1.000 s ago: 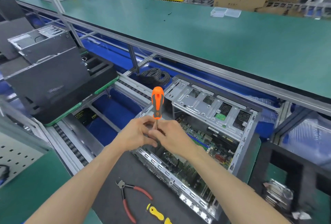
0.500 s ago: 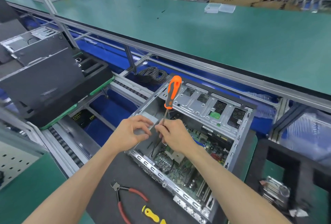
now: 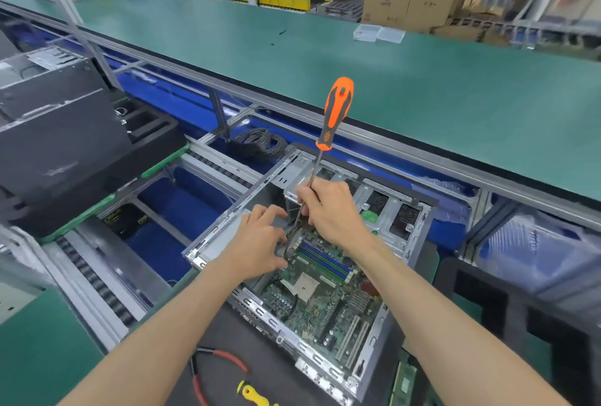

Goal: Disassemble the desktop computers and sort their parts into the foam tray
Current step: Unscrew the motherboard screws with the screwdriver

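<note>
Both hands now lower inside open grey metal computer case point(image 3: 398, 244): right hand point(image 3: 328, 207) fingers pinch orange-handled screwdriver point(image 3: 335, 113) shaft; left hand point(image 3: 260, 243) fingers spread, touching green motherboard point(image 3: 325, 295) edge.

The single head-worn wide-angle camera looks forward and down from close above the open case point(image 3: 312, 279), both forearms reaching in from the bottom edge, with the green bench point(image 3: 422, 80) stretching away across the upper frame.

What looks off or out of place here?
The right hand pinches the screwdriver by its bare shaft, not the orange handle, which sticks up free above the open case. The left hand reaches in beside it. Pliers lie loose on the mat. Nothing looks spilled or broken.
</note>
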The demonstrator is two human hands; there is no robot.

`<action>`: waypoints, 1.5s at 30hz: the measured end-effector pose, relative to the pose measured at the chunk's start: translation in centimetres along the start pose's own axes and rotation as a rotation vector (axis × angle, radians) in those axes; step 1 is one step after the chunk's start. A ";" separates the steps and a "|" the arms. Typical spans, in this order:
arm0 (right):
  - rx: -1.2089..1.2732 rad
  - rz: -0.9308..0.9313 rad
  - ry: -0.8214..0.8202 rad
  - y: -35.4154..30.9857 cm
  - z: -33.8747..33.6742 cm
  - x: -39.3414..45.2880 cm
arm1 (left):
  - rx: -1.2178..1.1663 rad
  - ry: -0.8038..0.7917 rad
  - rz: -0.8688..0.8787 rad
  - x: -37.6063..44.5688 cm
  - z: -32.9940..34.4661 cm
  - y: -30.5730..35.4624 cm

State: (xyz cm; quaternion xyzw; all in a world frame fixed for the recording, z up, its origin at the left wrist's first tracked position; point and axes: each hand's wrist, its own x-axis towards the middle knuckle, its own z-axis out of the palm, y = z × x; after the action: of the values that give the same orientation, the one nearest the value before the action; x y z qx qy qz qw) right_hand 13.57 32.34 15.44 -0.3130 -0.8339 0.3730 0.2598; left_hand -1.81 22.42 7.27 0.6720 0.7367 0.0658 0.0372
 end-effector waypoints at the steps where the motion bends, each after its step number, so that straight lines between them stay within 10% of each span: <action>1: -0.010 -0.002 0.010 -0.1 -0.5 0.0 | 0.025 -0.012 -0.004 0.3 0.3 0.3; 15: -0.109 -0.004 0.126 -0.5 -4.1 -1.5 | -0.109 0.021 -0.039 0.9 -0.1 2.6; 28: -0.215 0.053 0.084 -3.5 -6.8 -2.6 | -0.396 -0.486 0.658 -1.1 -3.1 20.7; 33: -0.241 0.054 0.059 -3.5 -7.1 -3.0 | -0.403 -0.382 0.689 -1.0 -2.6 21.3; 45: -0.242 -0.011 0.058 -1.1 -4.8 -3.6 | -0.564 0.157 -0.063 -2.0 -1.2 6.7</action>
State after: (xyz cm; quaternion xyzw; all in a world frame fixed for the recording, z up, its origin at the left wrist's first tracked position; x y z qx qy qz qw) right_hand 18.85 31.40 18.38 -0.3482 -0.8667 0.2589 0.2460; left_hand 4.80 20.96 9.40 0.6049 0.7104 0.3185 0.1676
